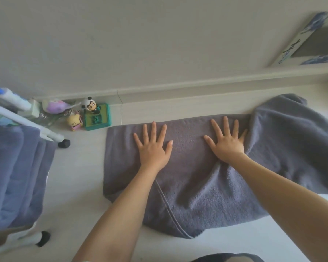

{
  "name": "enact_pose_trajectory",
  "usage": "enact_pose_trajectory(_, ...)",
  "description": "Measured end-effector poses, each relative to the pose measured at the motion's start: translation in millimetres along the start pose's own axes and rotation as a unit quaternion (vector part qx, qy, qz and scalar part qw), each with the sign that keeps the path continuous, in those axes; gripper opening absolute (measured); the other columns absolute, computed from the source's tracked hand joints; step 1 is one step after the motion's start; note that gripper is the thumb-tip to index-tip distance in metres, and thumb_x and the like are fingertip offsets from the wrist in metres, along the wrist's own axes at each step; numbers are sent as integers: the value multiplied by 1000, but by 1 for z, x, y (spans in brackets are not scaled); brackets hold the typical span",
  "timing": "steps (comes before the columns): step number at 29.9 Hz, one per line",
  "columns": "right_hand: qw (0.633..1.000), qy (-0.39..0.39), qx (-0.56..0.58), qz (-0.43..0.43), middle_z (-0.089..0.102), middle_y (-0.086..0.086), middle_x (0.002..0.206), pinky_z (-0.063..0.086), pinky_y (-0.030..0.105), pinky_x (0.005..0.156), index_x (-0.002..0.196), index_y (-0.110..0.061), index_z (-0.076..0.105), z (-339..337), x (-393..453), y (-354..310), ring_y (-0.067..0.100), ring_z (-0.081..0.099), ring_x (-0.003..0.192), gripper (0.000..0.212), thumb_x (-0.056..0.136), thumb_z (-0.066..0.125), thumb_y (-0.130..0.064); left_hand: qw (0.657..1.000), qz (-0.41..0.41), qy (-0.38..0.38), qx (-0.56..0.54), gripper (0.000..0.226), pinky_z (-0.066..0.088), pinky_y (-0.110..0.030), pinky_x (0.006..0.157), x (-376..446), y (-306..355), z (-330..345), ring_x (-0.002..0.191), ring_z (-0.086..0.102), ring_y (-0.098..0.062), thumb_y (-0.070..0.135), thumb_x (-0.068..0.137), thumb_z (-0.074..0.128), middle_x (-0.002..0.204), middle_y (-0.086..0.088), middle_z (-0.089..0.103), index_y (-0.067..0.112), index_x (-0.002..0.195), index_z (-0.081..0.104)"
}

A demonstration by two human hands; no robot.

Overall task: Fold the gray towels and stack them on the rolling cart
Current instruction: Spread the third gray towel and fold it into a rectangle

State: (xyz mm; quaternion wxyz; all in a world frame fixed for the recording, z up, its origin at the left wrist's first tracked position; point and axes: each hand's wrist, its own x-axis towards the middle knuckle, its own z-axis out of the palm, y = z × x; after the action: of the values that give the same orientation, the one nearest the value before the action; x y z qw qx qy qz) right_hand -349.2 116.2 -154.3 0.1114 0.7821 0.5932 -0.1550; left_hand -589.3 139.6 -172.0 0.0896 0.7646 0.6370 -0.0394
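Observation:
A gray towel [187,186] lies spread on the pale floor in front of me, its hemmed edge running diagonally toward the near corner. My left hand [153,146] presses flat on its left part, fingers apart. Flat on its middle rests my right hand [227,142], fingers spread, just left of a heap of more gray towel [292,144] bunched at the right. At the left edge, folded gray towels [17,173] hang stacked on the white rolling cart [27,121], whose black casters show below.
Small toys stand by the baseboard: a panda figure [90,106] on a green box [98,118] and a yellow figure [75,121]. A framed picture [309,40] leans against the wall at the upper right. Bottles sit on the cart's upper shelf.

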Motion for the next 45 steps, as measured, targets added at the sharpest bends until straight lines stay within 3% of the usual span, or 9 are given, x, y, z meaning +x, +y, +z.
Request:
enact_pose_trajectory(7, 993, 49, 19, -103, 1, 2, 159, -9, 49, 115, 150, -32, 10, -2, -21, -17, 24, -6, 146, 65, 92, 15, -61, 1000, 0, -30, 10, 59, -10, -61, 112, 5, -26, -5, 146, -10, -28, 53, 98, 15, 160, -2, -8, 32, 151, 0)
enact_pose_trajectory(9, 978, 107, 50, -174, 22, 3, 155, -3, 44, 115, 144, -26, 33, 6, -49, -25, 25, 12, 145, 65, 91, 14, -58, 999, 7, 24, -40, 51, -3, -59, 111, -10, -27, -11, 145, 12, -32, 43, 99, 26, 157, -12, 19, 24, 146, 32)
enact_pose_trajectory(11, 961, 142, 72, -227, 39, 5, 148, 7, 43, 113, 134, -23, 49, 17, -78, -33, 28, 29, 138, 61, 96, 14, -55, 983, 67, 123, -116, 39, 28, -50, 105, -37, -26, -13, 114, 54, -34, 36, 94, 35, 119, -11, 59, 18, 108, 67)
enact_pose_trajectory(13, 957, 137, 79, -243, 44, 4, 145, 12, 43, 111, 130, -25, 52, 26, -96, -33, 27, 33, 134, 58, 98, 13, -52, 966, 127, 159, -162, 34, 35, -37, 80, -67, -26, -8, 80, 58, -26, 33, 91, 38, 83, 0, 59, 18, 77, 65)
enact_pose_trajectory(22, 971, -8, 22, -240, -6, -14, 153, -7, 34, 115, 145, -43, 3, 51, -141, -28, 18, -1, 146, 96, 63, -32, -76, 956, 160, 216, -117, 44, 38, -39, 84, -156, -52, 11, 72, 50, -20, 31, 92, 48, 62, 2, 50, 14, 53, 59)
enact_pose_trajectory(26, 979, -40, -24, -199, -6, -9, 158, -6, 42, 116, 147, -43, 2, 38, -143, -40, 18, -9, 145, 76, 77, -13, -67, 953, 117, 275, -52, 46, 38, -36, 76, -186, -68, -3, 62, 58, -26, 24, 88, 50, 45, -1, 47, 11, 44, 52)
enact_pose_trajectory(35, 982, -44, -29, -181, -8, -4, 158, -4, 44, 117, 150, -32, -2, 42, -168, -54, 20, -7, 146, 58, 98, 13, -53, 981, -108, 159, 7, 59, 35, -37, 78, -267, -81, 6, 52, 56, -23, 33, 95, 38, 43, -2, 55, 9, 45, 60)
enact_pose_trajectory(40, 978, -12, -15, -207, -7, -2, 159, -5, 41, 117, 150, -33, 1, 45, -176, -55, 21, -9, 145, 56, 98, 16, -51, 976, -180, 122, -30, 57, 31, -27, 47, -292, -80, 14, 37, 48, -24, 33, 95, 42, 42, -3, 51, 11, 43, 55)
enact_pose_trajectory(45, 987, 57, 13, -150, -4, 7, 159, -4, 45, 116, 150, -32, 4, 63, -201, -42, 28, -6, 145, 63, 95, 26, -54, 978, -94, 157, -102, 33, 51, -39, 74, -269, -60, 17, 86, 64, -28, 34, 85, 42, 96, -8, 65, 13, 86, 67)
